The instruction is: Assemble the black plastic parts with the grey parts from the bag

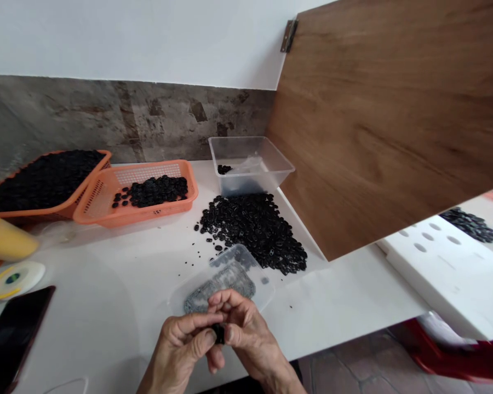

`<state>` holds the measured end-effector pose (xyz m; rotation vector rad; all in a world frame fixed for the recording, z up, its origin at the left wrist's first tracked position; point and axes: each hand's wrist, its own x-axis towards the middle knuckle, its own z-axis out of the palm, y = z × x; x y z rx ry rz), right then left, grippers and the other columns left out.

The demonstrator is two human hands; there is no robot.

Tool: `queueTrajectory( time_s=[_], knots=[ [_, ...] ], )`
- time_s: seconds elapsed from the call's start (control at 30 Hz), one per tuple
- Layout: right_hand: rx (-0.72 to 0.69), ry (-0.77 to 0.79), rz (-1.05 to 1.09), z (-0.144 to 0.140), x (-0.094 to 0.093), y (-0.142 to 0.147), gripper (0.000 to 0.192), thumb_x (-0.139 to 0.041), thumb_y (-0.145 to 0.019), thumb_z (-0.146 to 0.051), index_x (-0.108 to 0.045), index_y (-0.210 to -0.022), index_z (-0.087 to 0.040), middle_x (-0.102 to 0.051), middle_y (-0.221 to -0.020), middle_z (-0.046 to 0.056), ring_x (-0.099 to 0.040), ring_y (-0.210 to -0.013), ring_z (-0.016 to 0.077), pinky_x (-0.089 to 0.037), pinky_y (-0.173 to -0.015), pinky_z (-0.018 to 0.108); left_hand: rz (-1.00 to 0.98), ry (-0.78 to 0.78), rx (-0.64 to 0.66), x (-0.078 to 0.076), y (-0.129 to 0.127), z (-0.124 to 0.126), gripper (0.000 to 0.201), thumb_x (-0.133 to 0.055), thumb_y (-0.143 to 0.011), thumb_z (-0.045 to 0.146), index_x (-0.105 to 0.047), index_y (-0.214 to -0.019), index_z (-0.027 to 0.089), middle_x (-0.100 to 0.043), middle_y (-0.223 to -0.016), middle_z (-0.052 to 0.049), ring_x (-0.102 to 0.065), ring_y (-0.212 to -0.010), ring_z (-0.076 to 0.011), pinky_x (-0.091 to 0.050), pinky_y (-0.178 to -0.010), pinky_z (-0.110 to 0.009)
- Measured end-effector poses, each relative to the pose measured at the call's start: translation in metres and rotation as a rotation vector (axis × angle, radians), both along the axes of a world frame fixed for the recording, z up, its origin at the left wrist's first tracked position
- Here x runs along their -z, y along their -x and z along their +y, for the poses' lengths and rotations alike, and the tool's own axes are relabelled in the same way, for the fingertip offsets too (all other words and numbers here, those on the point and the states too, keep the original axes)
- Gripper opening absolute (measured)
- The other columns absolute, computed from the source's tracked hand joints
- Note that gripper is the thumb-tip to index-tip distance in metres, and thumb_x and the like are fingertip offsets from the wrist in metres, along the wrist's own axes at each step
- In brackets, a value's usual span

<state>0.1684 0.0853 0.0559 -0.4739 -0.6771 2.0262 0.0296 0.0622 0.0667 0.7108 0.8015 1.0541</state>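
Observation:
A small black piece (219, 333) sits between the fingertips of my left hand (181, 346) and my right hand (250, 335). Both thumbs and index fingers are closed on it, and they cover most of its shape. Just beyond my fingers lies a clear shallow plastic tray (237, 253) holding many tiny grey bits (219, 284), too small to name. Behind that tray spreads a large pile of black oval pieces (257, 230), several with openings through them.
An orange basket (135, 214) with black pieces stands left, beside a fuller one (102, 158). A clear bin (252, 175) is at the back. A wooden panel (386, 120) slants along the right. A phone (16, 334), tape roll (16, 279) and yellow bottle (10, 238) lie left.

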Motion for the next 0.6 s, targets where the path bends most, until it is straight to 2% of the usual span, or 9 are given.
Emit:
queueTrajectory(
  time_s=[0.2,0.33,0.6],
  knots=[
    [-0.001,0.025,0.033,-0.0033,-0.003,0.0038,0.048,-0.085,-0.063,-0.037,-0.06,-0.096,-0.013,-0.063,-0.059,0.0,-0.059,-0.043,0.0108,-0.051,-0.045,0.021,0.033,-0.048,0.011,0.0028,0.0033,-0.0037,0.019,-0.072,-0.08,0.032,-0.077,-0.097,0.025,-0.07,-0.055,-0.003,-0.061,-0.049,-0.0104,-0.051,-0.053,-0.021],
    [0.008,0.036,0.015,-0.0035,-0.0034,0.0063,0.046,-0.087,-0.059,-0.039,-0.06,-0.087,-0.014,-0.062,-0.062,-0.001,-0.059,-0.041,0.0101,-0.049,-0.042,0.02,0.053,-0.088,0.004,0.0048,0.0053,-0.0032,0.018,-0.072,-0.08,0.03,-0.077,-0.096,0.024,-0.071,-0.056,-0.003,-0.062,-0.047,-0.0115,-0.051,-0.049,-0.021],
    [0.029,-0.028,-0.069,-0.0026,-0.0053,0.005,0.043,-0.084,-0.061,-0.045,-0.062,-0.084,-0.016,-0.06,-0.063,0.0,-0.059,-0.045,0.0116,-0.049,-0.045,0.023,0.094,-0.145,0.002,0.0029,0.006,-0.0025,0.018,-0.068,-0.083,0.027,-0.076,-0.099,0.025,-0.071,-0.058,-0.002,-0.062,-0.048,-0.0107,-0.052,-0.05,-0.02]
  ],
)
